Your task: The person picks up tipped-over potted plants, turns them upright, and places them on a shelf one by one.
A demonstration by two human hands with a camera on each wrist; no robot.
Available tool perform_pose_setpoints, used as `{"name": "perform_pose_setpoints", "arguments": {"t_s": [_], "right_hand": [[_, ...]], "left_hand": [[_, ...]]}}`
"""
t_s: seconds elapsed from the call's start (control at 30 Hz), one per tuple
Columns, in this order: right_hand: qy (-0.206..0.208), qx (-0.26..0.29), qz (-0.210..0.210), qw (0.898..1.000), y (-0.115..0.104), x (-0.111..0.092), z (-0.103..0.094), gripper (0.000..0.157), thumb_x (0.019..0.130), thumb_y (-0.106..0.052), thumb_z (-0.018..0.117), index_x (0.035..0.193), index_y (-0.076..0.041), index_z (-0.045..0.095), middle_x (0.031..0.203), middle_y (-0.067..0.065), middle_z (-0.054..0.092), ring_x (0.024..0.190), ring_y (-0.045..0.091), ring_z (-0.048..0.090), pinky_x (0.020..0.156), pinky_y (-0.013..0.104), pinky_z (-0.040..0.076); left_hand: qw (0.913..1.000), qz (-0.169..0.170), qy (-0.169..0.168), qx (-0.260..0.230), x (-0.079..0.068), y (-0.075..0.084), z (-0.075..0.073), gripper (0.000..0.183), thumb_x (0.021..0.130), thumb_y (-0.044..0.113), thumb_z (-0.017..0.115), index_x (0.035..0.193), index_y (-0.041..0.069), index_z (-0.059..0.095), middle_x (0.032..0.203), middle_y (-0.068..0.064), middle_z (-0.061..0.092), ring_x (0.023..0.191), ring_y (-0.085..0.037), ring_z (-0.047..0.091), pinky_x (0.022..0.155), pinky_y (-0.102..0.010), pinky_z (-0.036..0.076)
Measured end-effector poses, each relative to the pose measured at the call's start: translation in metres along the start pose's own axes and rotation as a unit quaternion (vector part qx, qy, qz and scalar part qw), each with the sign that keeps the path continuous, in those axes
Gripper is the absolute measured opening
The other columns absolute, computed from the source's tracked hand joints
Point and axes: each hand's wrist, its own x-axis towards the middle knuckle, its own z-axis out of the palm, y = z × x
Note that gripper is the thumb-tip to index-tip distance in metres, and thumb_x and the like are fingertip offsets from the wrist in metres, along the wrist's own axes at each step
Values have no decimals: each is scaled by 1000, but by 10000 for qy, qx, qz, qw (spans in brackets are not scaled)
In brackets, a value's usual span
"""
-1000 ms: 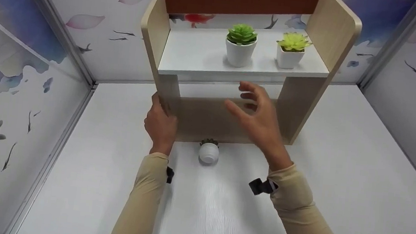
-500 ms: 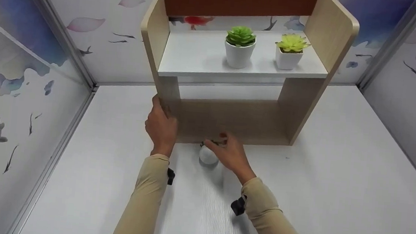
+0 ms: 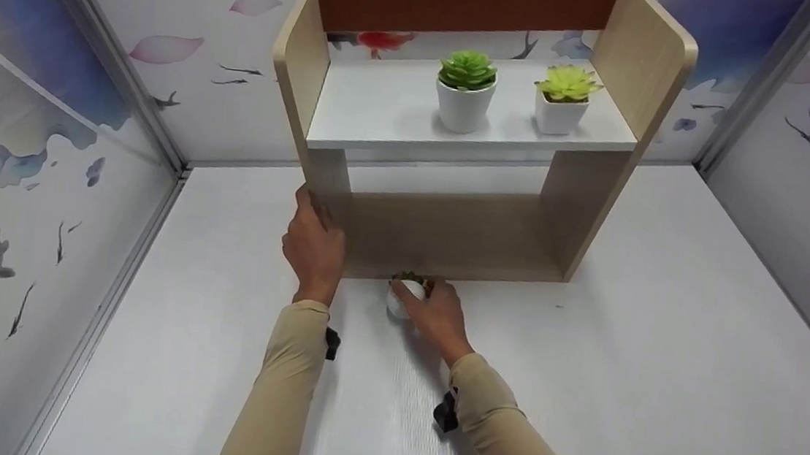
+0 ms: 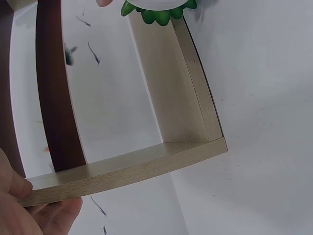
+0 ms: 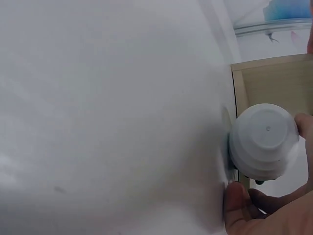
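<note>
A potted succulent (image 5: pixel 264 142) with a white round pot lies on its side at the shelf's front edge, base towards me. My right hand (image 3: pixel 439 317) holds it from the right, thumb across the pot and fingers round the far side. In the left wrist view, its green leaves (image 4: pixel 162 16) show at the top. My left hand (image 3: pixel 315 249) grips the left side panel of the wooden shelf (image 3: pixel 459 239), thumb on one face and fingers on the other. Two more potted plants stand upright on the white upper board: a green succulent (image 3: pixel 465 93) and a yellow-green succulent (image 3: pixel 564 101).
The shelf stands on a white table (image 3: pixel 657 367) with a brown strip (image 3: pixel 468 7) across its upper back. Painted walls (image 3: pixel 26 114) with fish and petals enclose the left, back and right sides.
My right hand has come down and left from in front of the shelf's lower opening to the lying pot, closing its thumb and fingers round it. The left hand stays on the side panel.
</note>
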Motion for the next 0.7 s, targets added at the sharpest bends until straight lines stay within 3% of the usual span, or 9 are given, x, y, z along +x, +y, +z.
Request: {"name": "perform_pose_setpoints", "arguments": {"t_s": [0.13, 0.33, 0.7], "right_hand": [[-46, -40, 149, 9999, 2, -2, 2, 59, 93, -55, 67, 125, -5, 65, 112, 11, 71, 95, 22, 66, 84, 41, 53], [-188, 347, 33, 9992, 11, -5, -3, 63, 95, -53, 67, 134, -4, 61, 120, 13, 70, 104, 24, 68, 86, 40, 55], [-323, 537, -370, 9973, 25, -13, -10, 71, 91, -46, 76, 146, -7, 52, 138, 14, 61, 126, 30, 61, 104, 46, 48]], "left_hand": [[10000, -38, -26, 45, 0, 0, -1, 41, 105, 6, 52, 146, 4, 50, 135, -19, 66, 111, -33, 71, 83, -50, 55], [10000, 5, 3, 79, 1, -1, 1, 40, 105, 7, 52, 145, 4, 51, 131, -18, 69, 108, -33, 72, 80, -50, 55], [10000, 21, 8, -26, -1, -2, 0, 42, 105, 8, 53, 146, 5, 49, 134, -18, 67, 113, -34, 70, 85, -51, 55]]}}
